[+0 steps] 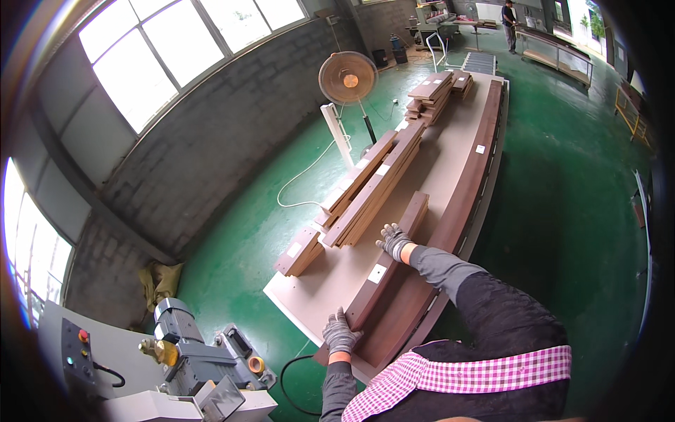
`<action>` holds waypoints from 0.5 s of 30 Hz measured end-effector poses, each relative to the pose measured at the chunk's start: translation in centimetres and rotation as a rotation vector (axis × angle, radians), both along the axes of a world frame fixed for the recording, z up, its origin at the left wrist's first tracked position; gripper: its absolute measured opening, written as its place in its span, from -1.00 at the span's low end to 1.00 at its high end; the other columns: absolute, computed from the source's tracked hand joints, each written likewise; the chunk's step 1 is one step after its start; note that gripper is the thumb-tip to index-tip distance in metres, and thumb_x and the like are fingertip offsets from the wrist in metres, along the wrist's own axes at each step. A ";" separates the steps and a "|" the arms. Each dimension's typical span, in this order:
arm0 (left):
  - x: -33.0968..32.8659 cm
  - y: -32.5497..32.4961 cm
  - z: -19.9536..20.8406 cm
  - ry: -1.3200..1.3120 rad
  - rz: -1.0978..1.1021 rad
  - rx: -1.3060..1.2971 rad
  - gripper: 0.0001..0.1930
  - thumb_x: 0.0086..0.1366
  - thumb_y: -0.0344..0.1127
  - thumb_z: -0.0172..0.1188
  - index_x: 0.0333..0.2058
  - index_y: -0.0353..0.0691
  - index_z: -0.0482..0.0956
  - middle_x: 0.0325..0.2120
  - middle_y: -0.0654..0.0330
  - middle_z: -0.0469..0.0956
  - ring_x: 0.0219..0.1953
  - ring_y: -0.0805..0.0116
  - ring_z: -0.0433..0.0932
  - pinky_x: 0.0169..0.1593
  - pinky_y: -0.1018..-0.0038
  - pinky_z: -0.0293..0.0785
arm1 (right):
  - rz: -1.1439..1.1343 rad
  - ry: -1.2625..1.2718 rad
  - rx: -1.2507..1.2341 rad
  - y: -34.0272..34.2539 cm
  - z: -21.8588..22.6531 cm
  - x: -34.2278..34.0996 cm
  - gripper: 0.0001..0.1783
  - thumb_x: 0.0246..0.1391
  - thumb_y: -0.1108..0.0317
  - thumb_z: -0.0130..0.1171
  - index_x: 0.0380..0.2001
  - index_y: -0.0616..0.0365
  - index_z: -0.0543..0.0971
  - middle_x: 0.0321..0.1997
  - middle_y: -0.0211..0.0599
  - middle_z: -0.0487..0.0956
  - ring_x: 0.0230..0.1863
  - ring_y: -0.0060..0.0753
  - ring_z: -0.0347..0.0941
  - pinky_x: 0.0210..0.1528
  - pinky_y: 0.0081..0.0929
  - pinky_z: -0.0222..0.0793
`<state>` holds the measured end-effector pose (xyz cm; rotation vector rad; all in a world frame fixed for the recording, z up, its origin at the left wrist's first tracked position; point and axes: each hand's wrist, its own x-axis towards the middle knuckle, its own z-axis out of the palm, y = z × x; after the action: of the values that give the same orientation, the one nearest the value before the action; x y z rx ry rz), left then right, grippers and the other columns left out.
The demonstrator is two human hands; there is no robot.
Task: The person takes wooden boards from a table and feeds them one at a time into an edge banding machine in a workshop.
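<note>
A long brown board (364, 296) with a white label lies along the near part of the large work table. My left hand (341, 333), in a grey glove, rests on its near end with the fingers stretched out. Farther up the same board, my right hand (395, 242), also gloved, lies over it with fingers apart. Neither hand is wrapped round the board. To the right of it a longer, wider brown panel (464, 184) runs along the table's right edge.
Stacks of brown boards (383, 172) lie along the table's left side (285, 295). A round fan (348, 78) stands beyond it. A machine with a motor (190, 337) and a control box (77, 352) is at the lower left. Far off, a person (509, 27) stands near another table.
</note>
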<state>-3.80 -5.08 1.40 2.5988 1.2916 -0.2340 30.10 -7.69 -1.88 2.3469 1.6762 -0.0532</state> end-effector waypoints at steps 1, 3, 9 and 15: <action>-1.4 -0.3 -0.4 -0.066 -0.015 0.065 0.06 -0.17 0.11 0.49 0.29 -0.12 0.16 0.23 -0.15 0.24 0.26 -0.08 0.25 0.26 0.08 0.19 | 0.007 0.021 0.041 0.0 0.2 -1.2 -0.44 0.29 0.22 -0.21 0.36 -0.27 0.19 0.48 -0.10 0.07 0.50 0.04 -0.15 0.46 0.06 -0.31; -5.3 -0.3 -2.0 -0.220 0.028 0.111 0.13 -0.17 0.14 0.49 0.32 -0.14 0.09 0.28 -0.23 0.10 0.32 -0.17 0.10 0.35 0.05 0.00 | 0.058 0.130 0.098 -0.7 1.8 -5.6 -0.23 0.07 0.19 0.15 0.36 -0.19 0.17 0.47 -0.03 0.05 0.50 0.07 -0.16 0.47 0.03 -0.31; -21.1 -7.2 0.8 -0.610 0.440 0.435 -0.10 0.01 -0.04 0.39 0.27 -0.20 0.16 0.19 -0.15 0.22 0.22 -0.12 0.24 0.27 0.08 0.17 | 0.328 0.527 0.602 -6.2 1.8 -18.5 -0.13 -0.33 0.11 0.47 0.14 0.10 0.39 0.26 0.04 0.31 0.31 0.12 0.16 0.34 -0.06 0.07; -34.9 -12.7 4.0 -0.551 0.980 0.867 -0.20 0.07 -0.26 0.32 0.27 -0.24 0.16 0.18 -0.11 0.25 0.22 -0.08 0.27 0.25 0.14 0.22 | 0.143 1.391 0.346 -10.2 -2.6 -24.8 -0.41 -0.07 0.50 0.30 0.09 0.29 0.42 0.16 -0.04 0.45 0.20 -0.16 0.37 0.28 -0.33 0.25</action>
<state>-38.67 -17.74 5.37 1.8385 2.5038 1.3299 5.26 -17.88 -4.45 2.4909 2.4612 -1.8460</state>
